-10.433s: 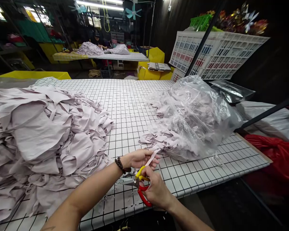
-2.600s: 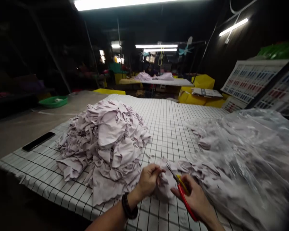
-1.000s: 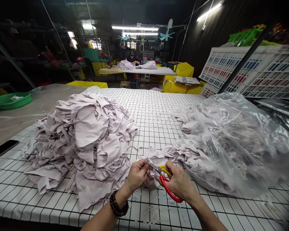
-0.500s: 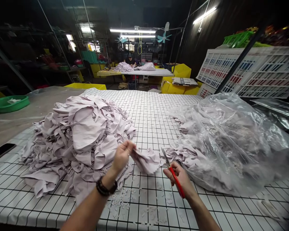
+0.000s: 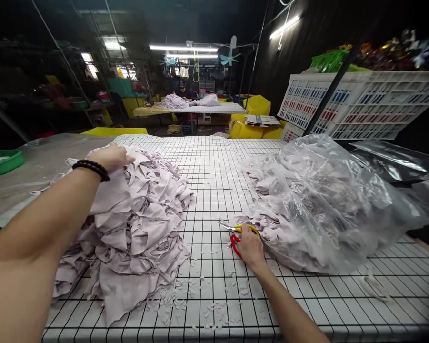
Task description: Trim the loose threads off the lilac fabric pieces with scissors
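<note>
Your left hand (image 5: 110, 156) flat, fingers loose, on the lilac fabric pile (image 5: 143, 224) at 10 o'clock, your right hand (image 5: 248, 245) gripping red-yellow scissors (image 5: 234, 229) at 5 o'clock, beside the plastic bag (image 5: 328, 190)

Right hand (image 5: 249, 245) grips the scissors (image 5: 235, 229), covering most of the handles; its fingers are out of sight. Left hand (image 5: 110, 156) on fabric pile (image 5: 143, 224): grip not discernible. Green tray (image 5: 2, 162) cut by the left edge. Bag (image 5: 328, 200) contents (seen through plastic) indistinct.
</note>
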### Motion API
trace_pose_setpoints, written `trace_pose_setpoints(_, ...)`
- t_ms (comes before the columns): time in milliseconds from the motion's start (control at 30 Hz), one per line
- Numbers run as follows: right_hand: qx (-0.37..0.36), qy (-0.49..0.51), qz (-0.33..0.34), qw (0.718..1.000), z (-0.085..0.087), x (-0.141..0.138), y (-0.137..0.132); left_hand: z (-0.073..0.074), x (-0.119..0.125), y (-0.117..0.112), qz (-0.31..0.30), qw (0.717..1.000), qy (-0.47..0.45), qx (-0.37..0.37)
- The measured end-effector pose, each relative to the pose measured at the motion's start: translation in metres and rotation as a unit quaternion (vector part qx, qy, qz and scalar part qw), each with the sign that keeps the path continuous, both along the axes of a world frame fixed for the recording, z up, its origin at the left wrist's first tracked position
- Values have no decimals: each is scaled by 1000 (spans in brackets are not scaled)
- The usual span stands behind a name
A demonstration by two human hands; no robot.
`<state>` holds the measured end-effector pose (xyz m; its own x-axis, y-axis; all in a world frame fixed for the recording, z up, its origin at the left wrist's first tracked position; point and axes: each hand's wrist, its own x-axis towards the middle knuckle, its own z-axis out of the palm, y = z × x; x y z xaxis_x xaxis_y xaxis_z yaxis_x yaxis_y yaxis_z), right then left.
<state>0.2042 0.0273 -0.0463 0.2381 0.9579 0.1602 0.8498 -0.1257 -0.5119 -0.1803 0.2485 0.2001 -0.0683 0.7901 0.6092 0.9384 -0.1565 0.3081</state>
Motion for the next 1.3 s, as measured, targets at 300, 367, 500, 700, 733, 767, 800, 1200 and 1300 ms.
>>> trace_pose_setpoints(300,26,180,84,980,19,-48,-19,-103,119,-96,-365,867,6,-338)
trace_pose_setpoints(367,30,283,51,957,30,-46,-27,-140,149,-109,-396,825,-41,-401)
trace_pose_setpoints(500,27,308,-108,945,45,-6,-34,-200,223,-126,-428,799,-85,-414)
trace_pose_setpoints(700,70,341,-166,923,39,51,-54,-236,320,-132,-421,810,-101,-396)
trace_pose_setpoints(733,72,353,-161,919,36,54,-58,-238,327,-130,-417,809,-106,-400)
trace_pose_setpoints(767,72,365,-153,916,33,56,-62,-239,331,-127,-415,805,-110,-409)
trace_pose_setpoints(800,68,376,-142,913,30,56,-65,-240,333,-124,-416,798,-115,-421)
trace_pose_setpoints(1200,59,475,-82,874,36,55,-66,-191,223,-115,-413,720,-240,-504)
trace_pose_setpoints(1300,97,479,-63,870,40,41,-52,-171,177,-140,-379,721,-316,-486)
